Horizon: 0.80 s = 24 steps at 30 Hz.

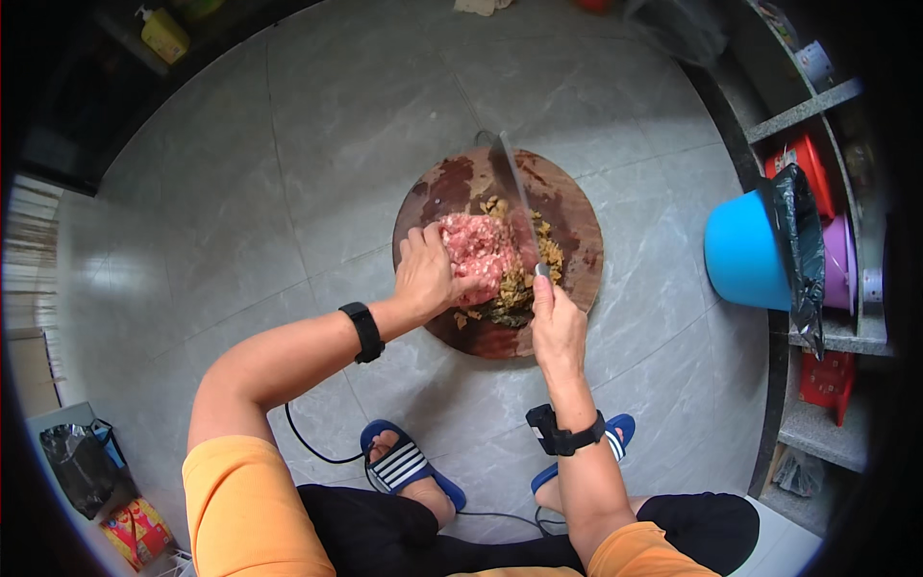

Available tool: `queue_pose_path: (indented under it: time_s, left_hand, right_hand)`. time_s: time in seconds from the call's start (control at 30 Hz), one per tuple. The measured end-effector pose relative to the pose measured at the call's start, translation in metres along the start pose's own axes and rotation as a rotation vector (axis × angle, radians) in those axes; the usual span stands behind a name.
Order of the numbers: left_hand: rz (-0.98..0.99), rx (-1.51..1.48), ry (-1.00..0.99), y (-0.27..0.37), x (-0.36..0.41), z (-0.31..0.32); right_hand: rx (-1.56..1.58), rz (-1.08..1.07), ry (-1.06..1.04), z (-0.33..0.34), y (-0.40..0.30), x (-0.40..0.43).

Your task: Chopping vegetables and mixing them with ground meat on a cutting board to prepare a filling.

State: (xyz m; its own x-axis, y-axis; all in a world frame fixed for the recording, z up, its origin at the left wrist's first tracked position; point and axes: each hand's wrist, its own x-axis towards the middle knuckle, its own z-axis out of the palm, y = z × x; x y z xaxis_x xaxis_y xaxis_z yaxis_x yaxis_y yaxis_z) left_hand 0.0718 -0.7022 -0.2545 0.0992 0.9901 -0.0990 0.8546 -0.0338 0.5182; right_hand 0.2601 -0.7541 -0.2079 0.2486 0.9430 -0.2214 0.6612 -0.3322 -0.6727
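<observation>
A round wooden chopping board [570,288] lies on the floor before me, wet and stained dark red in patches. Pink minced meat [476,252] is heaped near its middle, with chopped yellow-brown vegetable [551,252] beside and partly under it. My left hand [427,270] presses on the left side of the meat, fingers bent over it. In my right hand [559,317] is the handle of a broad-bladed cleaver [515,191], its blade pointing away from me over the board. The blade is close to the right side of the meat; whether it touches cannot be seen.
Grey floor tiles [346,180] surround the board. Stone shelves [804,112] at the right hold red containers, a blue bucket [746,252] and a black plastic bag [800,252]. My blue slippers [404,461] and a black cable [317,453] are near the board's close side.
</observation>
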Motion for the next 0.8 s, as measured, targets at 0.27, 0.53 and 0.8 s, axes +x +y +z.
queue_pose_path:
  time_s: [0.27, 0.53, 0.8]
  left_hand:
    - [-0.060, 0.020, -0.072, 0.002, 0.006, 0.002]
    - [-0.052, 0.010, -0.023, 0.006, 0.003, 0.000]
    - [-0.041, 0.011, 0.001, 0.006, -0.001, 0.004]
  right_hand:
    - [0.002, 0.025, -0.069, 0.019, 0.017, 0.005]
    - [-0.109, -0.011, 0.033, 0.022, 0.019, 0.001]
    - [-0.073, -0.057, 0.122, 0.036, 0.019, -0.006]
